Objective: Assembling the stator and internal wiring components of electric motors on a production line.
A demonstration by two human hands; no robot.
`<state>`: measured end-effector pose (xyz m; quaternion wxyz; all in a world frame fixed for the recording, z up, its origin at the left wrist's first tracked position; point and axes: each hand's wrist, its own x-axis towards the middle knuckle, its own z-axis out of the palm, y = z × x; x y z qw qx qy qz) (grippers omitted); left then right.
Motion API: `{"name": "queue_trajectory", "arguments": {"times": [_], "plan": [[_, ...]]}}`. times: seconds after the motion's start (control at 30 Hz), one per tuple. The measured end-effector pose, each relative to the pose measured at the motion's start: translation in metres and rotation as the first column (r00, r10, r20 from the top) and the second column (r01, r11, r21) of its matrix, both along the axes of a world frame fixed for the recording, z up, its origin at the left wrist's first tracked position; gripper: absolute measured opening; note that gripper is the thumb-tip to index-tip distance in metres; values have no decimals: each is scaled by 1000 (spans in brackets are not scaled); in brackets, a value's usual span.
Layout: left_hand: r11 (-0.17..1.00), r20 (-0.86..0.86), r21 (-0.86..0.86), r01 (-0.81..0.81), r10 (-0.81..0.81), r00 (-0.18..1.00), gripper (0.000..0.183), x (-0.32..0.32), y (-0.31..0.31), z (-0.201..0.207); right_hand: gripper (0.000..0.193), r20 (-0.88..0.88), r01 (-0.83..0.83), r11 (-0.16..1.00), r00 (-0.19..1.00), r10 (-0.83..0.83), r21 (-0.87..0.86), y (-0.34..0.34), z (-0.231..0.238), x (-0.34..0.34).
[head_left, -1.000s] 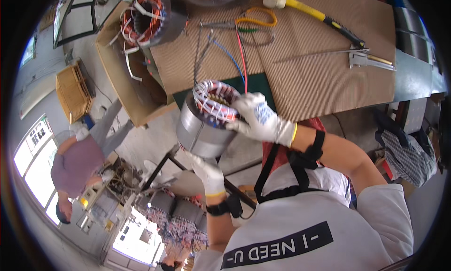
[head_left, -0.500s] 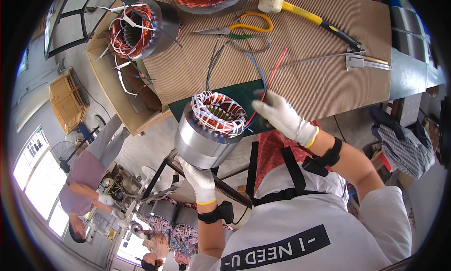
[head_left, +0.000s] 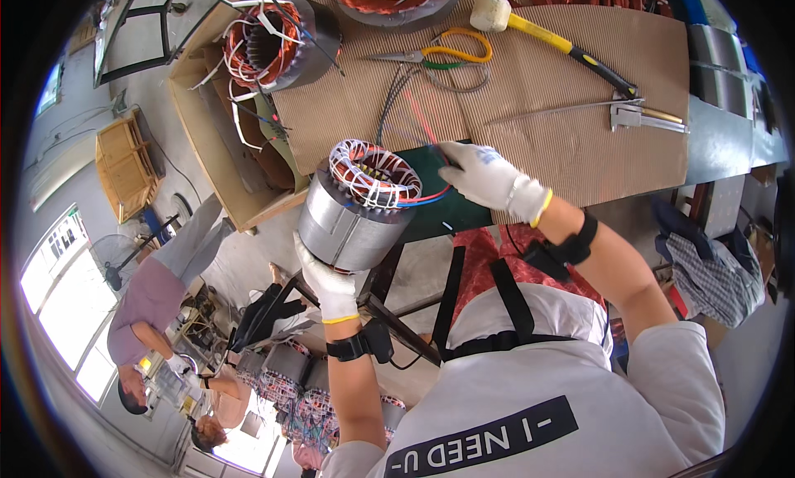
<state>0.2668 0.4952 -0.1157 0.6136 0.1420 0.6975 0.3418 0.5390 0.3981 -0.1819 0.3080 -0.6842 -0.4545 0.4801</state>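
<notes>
A motor stator (head_left: 352, 225), a grey steel cylinder with copper windings laced in white cord, is tilted at the table's near edge. Beneath its lower end, my gloved left hand (head_left: 330, 286) grips it, the fingers partly hidden. My gloved right hand (head_left: 480, 176) is closed round the red and blue lead wires (head_left: 432, 200) that run from the winding's right side. Their loose ends stick out past the fingers and are blurred. Dark leads (head_left: 387, 109) stretch from the winding's far side across the cardboard.
Scissors (head_left: 460, 47), a mallet (head_left: 542, 32) and a vernier caliper (head_left: 638, 113) lie on the corrugated cardboard (head_left: 563, 138). Two more stators, one of them a wound stator (head_left: 319, 43), stand at the far left and back. A wooden box (head_left: 207, 147) is left of the table; co-workers are lower left.
My right hand, previously open beside the red and blue leads, has closed on them. The stator has turned, and its leads now reach right. The co-workers have shifted.
</notes>
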Motion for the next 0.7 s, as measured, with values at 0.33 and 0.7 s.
{"name": "queue_trajectory", "arguments": {"times": [0.33,0.7], "plan": [[986,-67,168,18,-7,998,52,-13,-31,-22,33,206,-759,397,339,918,-516,85,51,1],[942,-233,257,218,-159,960,51,-42,-40,-50,23,299,-720,669,690,659,186,104,-6,-37]]}}
